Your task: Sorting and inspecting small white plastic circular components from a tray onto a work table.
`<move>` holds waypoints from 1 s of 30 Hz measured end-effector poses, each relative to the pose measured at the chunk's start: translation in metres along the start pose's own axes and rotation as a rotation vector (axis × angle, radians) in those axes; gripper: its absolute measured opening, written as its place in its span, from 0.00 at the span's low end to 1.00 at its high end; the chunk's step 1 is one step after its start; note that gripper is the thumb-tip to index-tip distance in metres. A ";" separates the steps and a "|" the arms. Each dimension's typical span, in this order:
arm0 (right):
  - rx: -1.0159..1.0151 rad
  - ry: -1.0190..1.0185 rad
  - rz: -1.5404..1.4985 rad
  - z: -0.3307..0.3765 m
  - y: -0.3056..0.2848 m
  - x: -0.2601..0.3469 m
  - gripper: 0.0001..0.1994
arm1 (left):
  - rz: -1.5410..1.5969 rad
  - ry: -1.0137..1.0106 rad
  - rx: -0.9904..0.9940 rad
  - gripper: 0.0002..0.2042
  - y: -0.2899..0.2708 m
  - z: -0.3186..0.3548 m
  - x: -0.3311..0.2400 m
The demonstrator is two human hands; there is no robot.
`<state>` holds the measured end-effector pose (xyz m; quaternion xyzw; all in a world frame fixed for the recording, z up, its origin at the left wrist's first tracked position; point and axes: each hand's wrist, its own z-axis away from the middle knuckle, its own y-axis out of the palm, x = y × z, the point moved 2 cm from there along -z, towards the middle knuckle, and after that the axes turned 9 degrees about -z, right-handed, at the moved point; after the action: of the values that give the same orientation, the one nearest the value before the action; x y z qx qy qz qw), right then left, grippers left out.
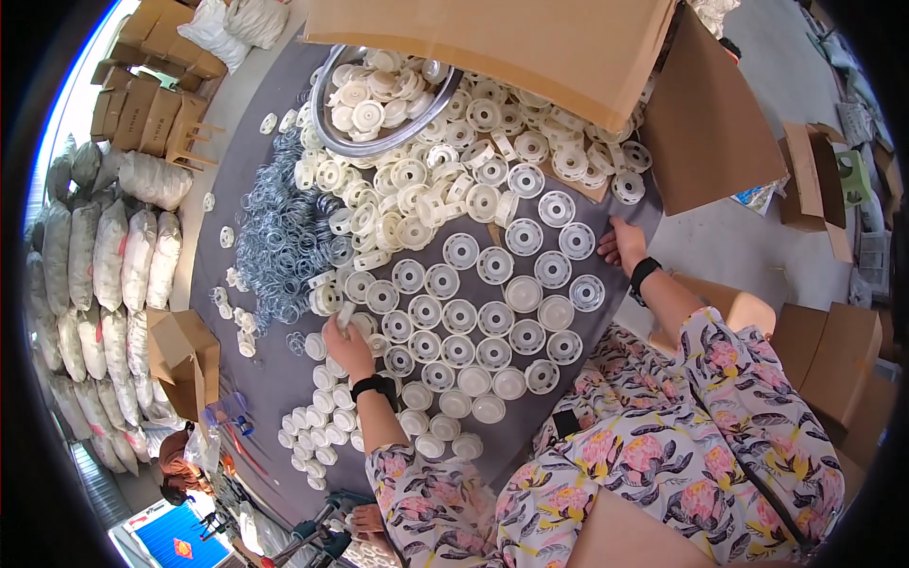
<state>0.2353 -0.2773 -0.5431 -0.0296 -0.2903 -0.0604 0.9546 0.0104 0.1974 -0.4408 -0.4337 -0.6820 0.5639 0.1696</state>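
My left hand (349, 347) is closed in a pinch on a small white plastic piece (347, 313), beside the heap of cream parts and above a cluster of white caps (331, 402). My right hand (623, 245) rests at the table's right side, fingers loosely bent and apart, with nothing visible in them. Close to it lie round white plastic housings (587, 292), set out in rows over the grey cloth. Several in the rows show open ribbed centres; others, such as a housing (524, 293), look covered by a smooth disc. Black bands circle both wrists.
Blue-grey metal springs (282, 232) are piled at the left, beside loose cream parts (407, 175). A metal bowl (327, 133) of parts stands at the back, next to a large cardboard box (492, 38). Stuffed sacks (110, 251) line the left; another person's hand (367, 519) shows at the bottom.
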 end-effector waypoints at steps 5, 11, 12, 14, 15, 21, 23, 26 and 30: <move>0.003 0.007 0.014 -0.001 0.000 -0.001 0.24 | 0.390 -0.297 0.076 0.16 0.009 0.013 -0.051; -0.003 0.019 0.014 0.002 0.001 0.001 0.24 | 0.801 -0.200 0.750 0.15 0.037 0.054 -0.142; -0.002 0.019 0.015 0.002 0.001 0.001 0.24 | 0.680 -0.133 0.805 0.16 0.042 0.059 -0.150; 0.012 0.002 -0.025 0.002 0.001 0.002 0.23 | 0.559 -0.063 0.859 0.17 0.047 0.063 -0.165; 0.011 0.001 -0.027 0.003 0.001 0.001 0.23 | 0.466 0.029 0.707 0.17 0.044 0.063 -0.171; 0.003 0.015 -0.021 0.000 -0.002 -0.001 0.23 | 0.079 0.265 0.127 0.18 0.035 0.025 -0.136; 0.006 0.001 -0.027 0.000 -0.003 -0.001 0.23 | 0.024 0.224 0.045 0.19 0.036 0.008 -0.108; 0.017 0.003 -0.020 0.002 0.002 0.000 0.23 | -0.132 0.005 -0.006 0.20 0.044 -0.005 -0.057; 0.016 0.005 -0.015 0.001 0.000 0.001 0.23 | -0.235 0.074 0.197 0.22 0.045 -0.012 -0.041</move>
<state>0.2353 -0.2768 -0.5418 -0.0199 -0.2885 -0.0652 0.9550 0.0602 0.1728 -0.4674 -0.3528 -0.6627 0.5878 0.3013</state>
